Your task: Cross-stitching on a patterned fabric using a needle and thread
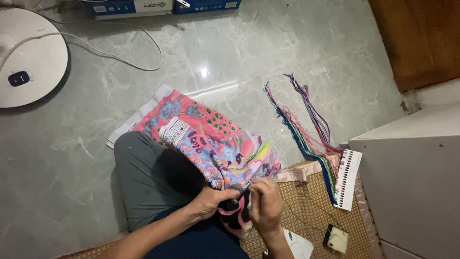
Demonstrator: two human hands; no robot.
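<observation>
— What is lying around, away from the hands?

— A bundle of coloured threads [306,129] is trailing across the green marble floor [249,52], up and to the right of the hands. A white punched card [348,178] is holding the thread ends, resting on a woven mat [311,211] just to the right.

— And further off?

— A round white fan base [28,57] is sitting far up to the left, its white cable [120,57] looping over the floor. A grey cabinet [412,187] is standing at the right.
</observation>
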